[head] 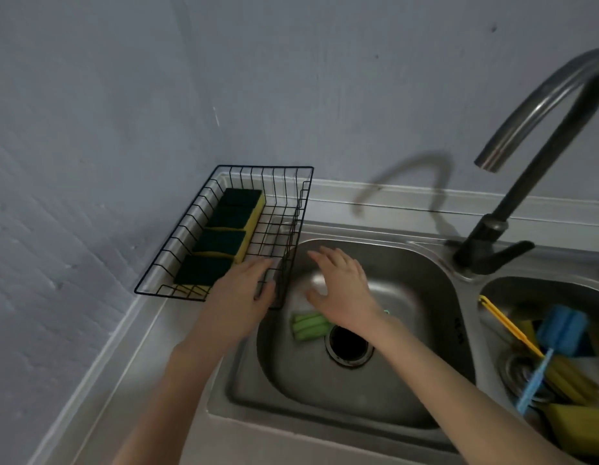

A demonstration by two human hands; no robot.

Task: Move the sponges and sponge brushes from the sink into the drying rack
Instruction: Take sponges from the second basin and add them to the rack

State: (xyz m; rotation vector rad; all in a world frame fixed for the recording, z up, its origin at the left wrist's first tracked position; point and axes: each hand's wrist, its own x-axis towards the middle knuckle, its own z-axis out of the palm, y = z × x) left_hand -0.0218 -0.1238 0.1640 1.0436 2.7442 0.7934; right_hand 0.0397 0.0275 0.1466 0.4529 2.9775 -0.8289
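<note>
Spanning the lower centre of the frame, two bare arms reach forward over a double stainless sink (385, 427). The left hand (239, 297) lies at the near right corner of a black wire drying rack (191, 216), fingers (258, 265) extended and loosely spread, resting against the wire; whether they grip it cannot be told. The right hand (341, 290) hovers over the left basin, fingers (325, 256) spread wide, holding nothing.

The rack stands on the tabletop (123, 357) at centre left, against the wall. Three green-and-yellow sponges (221, 243) lie in a row along its left side, dark green faces upward.

A green sponge brush (308, 325) lies on the left basin floor, just beside the drain (346, 344), partly hidden under the right wrist.

At the right edge of the frame, the right basin holds a blue sponge brush (559, 325), a yellow-handled brush (506, 325) and further yellow sponges (573, 380), heaped together and touching. Their exact count cannot be determined.

A dark curved faucet (512, 196) rises at upper right, between the basins.
</note>
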